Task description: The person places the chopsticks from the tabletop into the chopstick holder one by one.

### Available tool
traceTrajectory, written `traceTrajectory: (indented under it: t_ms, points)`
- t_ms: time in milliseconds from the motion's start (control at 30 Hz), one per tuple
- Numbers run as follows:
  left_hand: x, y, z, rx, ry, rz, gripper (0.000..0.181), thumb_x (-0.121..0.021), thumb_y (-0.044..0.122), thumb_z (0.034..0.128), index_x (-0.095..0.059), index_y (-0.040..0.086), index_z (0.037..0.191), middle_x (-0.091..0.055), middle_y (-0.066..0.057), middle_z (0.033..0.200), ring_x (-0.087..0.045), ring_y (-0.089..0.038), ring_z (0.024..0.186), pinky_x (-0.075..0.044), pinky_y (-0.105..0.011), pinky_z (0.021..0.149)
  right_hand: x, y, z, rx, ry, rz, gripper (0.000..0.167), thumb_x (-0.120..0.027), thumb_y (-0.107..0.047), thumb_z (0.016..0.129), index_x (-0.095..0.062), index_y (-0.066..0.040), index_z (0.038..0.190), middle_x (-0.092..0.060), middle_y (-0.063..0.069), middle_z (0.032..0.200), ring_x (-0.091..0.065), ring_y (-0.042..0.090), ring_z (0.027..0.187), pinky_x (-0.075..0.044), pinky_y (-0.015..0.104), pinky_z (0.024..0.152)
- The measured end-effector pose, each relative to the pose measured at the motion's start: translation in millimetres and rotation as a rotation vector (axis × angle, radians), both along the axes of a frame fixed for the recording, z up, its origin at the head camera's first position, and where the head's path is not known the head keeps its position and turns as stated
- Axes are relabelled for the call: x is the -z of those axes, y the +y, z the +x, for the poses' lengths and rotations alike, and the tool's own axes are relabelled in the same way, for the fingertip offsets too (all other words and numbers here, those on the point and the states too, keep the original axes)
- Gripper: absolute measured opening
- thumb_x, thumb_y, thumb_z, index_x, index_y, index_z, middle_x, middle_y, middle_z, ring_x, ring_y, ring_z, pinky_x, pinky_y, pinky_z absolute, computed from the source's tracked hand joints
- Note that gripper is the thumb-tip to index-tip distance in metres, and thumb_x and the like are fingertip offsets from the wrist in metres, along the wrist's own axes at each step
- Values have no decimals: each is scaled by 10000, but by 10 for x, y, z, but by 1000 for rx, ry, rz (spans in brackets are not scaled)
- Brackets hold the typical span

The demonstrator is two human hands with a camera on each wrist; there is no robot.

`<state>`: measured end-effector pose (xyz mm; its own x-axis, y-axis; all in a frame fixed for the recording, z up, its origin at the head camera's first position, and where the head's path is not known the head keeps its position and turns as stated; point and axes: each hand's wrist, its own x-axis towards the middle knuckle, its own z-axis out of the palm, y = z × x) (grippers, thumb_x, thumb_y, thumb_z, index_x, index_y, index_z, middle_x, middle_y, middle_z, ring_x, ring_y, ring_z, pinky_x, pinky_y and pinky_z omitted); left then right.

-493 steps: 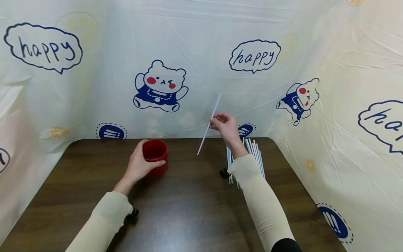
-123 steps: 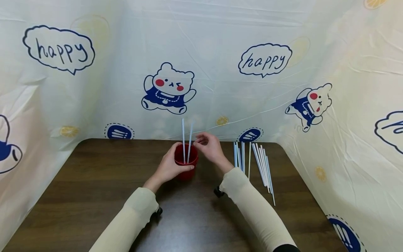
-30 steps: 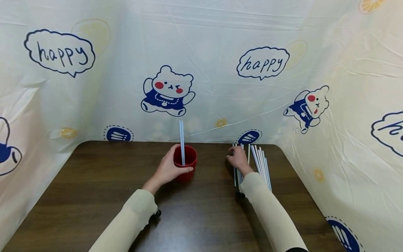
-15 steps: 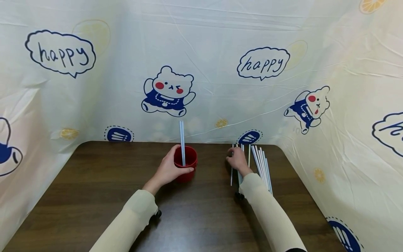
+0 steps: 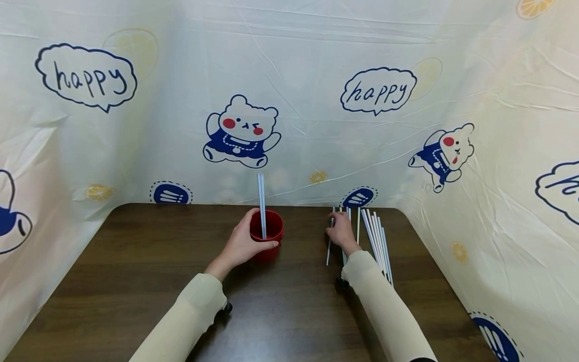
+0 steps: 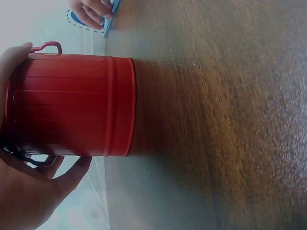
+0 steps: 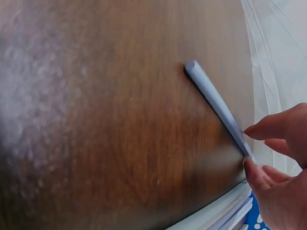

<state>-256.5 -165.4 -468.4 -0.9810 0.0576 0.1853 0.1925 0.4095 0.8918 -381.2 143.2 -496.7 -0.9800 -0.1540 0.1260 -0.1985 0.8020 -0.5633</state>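
Note:
My left hand (image 5: 244,244) grips a small red bucket (image 5: 268,255) around its side, thumb over the near rim. In the left wrist view the ribbed red bucket (image 6: 67,105) stands on the table with small looped handles on its sides. Two pale blue straws (image 5: 262,201) stand in it, close together, leaning on its left part. At the right, my right hand (image 5: 342,232) pinches a pale blue straw (image 5: 328,255) between thumb and finger. The right wrist view shows that straw (image 7: 216,103) slanting, its near end at or just above the table.
Several white and pale blue straws (image 5: 379,246) lie side by side on the table's right, partly under the right forearm. The brown wooden table (image 5: 271,311) ends at a patterned cloth (image 5: 307,100), which hangs behind it and along both sides.
Over the last second the right hand draws one straw leftward out of the row, its near end swinging left. Earlier, straws were put into the bucket. The left hand keeps its grip.

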Motion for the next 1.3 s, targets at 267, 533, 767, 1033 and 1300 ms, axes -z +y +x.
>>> traceTrajectory:
  t_ms: [267,533,767,1033,1300]
  points:
    - [-7,3,11,-1,-8,1,919,-923,279,756,-372,248,1491,-514,-11,1444,-500,-267,1299,-564,-517,948,30,-45,2,79,-4,-42,407,-676,19,848,-615,105,1242,-643,269,1171,-617,395,1091,-526,507,955]
    - [-24,-2,-3,-7,-3,4,922,-924,283,754,-371,252,1490,-513,-15,1449,-498,-269,1303,-567,-517,945,-61,-90,9,181,-99,-129,158,-731,-35,842,-741,37,982,-707,191,1021,-638,323,924,-566,442,779]
    - [-28,5,15,-7,-15,10,938,-931,281,742,-371,247,1493,-513,-24,1452,-498,-277,1305,-573,-512,934,-164,-108,40,189,-232,-80,87,-812,-99,825,-777,-20,822,-731,121,861,-650,228,733,-551,339,615]
    - [-17,1,10,-13,-15,8,933,-931,281,743,-371,260,1489,-515,-20,1449,-501,-277,1304,-578,-516,923,-202,-164,17,131,-351,-118,118,-781,-45,831,-683,22,828,-692,153,790,-711,208,589,-606,314,559]
    - [-3,1,3,-9,-8,8,936,-932,296,741,-373,258,1490,-519,-23,1449,-508,-281,1301,-576,-518,927,-219,-189,23,124,-410,-178,168,-776,13,811,-639,66,894,-655,193,837,-712,254,618,-619,346,571]
